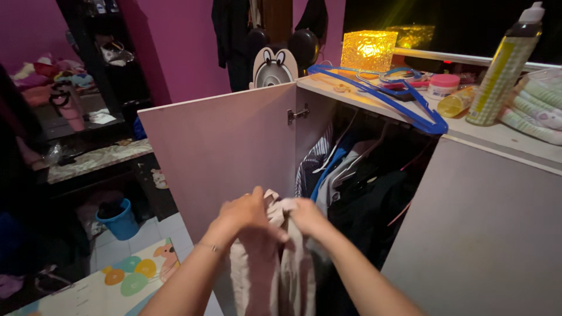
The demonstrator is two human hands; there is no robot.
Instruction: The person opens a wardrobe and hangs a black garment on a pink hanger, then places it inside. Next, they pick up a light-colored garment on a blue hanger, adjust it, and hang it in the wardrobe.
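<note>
While both doors stand open, the low white wardrobe (pixel 497 234) fills the view from three to six o'clock, its left door (pixel 228 146) swung out toward nine o'clock and its right door a pale slab at four o'clock. Inside, dark and striped clothes (pixel 351 187) hang on hangers from a rail, packed close together. At six o'clock a beige garment (pixel 293 269) hangs down in front of the opening, gathered at its top in both hands. The left hand (pixel 246 216) has its fingers curled shut over the bunched cloth, thumb lying across the folds. The right hand (pixel 307 216) touches the left and is clamped on the same cloth just beside it. On the wardrobe top at one o'clock lie blue plastic hangers (pixel 404 99), with a glowing yellow cube lamp (pixel 367 50) behind them at twelve o'clock. A tall checked yellow-green spray bottle (pixel 503 70) stands at two o'clock, near a small pink-lidded jar (pixel 443 85). Down at eight o'clock a blue bucket (pixel 120 219) sits on the tiled floor, beside a colourful play mat (pixel 123 281).
</note>
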